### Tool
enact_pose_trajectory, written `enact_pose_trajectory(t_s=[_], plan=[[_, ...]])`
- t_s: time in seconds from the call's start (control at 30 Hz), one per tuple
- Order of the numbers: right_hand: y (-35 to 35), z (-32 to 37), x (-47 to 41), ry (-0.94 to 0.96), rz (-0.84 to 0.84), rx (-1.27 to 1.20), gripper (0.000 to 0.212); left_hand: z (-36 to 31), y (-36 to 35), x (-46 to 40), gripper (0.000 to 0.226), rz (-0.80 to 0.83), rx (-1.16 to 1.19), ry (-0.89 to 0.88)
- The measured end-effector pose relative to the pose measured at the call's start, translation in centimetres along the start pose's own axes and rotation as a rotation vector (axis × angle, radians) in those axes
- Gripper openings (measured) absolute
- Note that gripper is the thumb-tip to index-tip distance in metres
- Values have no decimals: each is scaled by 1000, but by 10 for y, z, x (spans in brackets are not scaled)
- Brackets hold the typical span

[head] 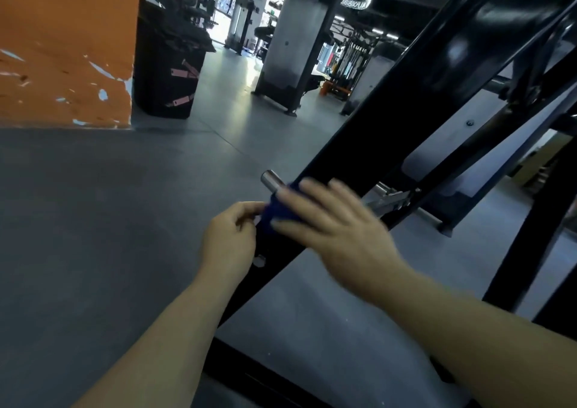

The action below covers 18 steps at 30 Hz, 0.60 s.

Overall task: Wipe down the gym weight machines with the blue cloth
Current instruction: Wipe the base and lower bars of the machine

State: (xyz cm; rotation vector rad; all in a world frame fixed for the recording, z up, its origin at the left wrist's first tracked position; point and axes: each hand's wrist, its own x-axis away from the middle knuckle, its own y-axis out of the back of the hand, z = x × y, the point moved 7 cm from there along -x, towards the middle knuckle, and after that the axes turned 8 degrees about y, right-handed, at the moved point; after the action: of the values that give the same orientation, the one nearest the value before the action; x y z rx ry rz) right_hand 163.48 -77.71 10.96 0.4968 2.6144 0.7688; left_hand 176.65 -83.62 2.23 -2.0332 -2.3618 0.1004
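Both forearms reach to the black frame [359,145]. Right hand [340,229] lays near-straight fingers over the blue cloth [281,211] by the steel peg [272,181]; left hand [229,239] pinches its edge. Better to press flat, wiping along the bar.

Both forearms rise from the lower frame toward its centre, the left hand [229,239] with fingers curled and pinching, the right hand [335,220] with fingers extended, motion-blurred.
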Motion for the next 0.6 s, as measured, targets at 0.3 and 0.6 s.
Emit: enact_pose_trajectory(t_s=[0.3, 0.6], plan=[[-29, 54, 0, -32, 54, -70, 55, 36, 20, -4, 40, 89, -17, 155], [-29, 69, -4, -342, -47, -116, 56, 48, 24, -10, 38, 119, -52, 169]])
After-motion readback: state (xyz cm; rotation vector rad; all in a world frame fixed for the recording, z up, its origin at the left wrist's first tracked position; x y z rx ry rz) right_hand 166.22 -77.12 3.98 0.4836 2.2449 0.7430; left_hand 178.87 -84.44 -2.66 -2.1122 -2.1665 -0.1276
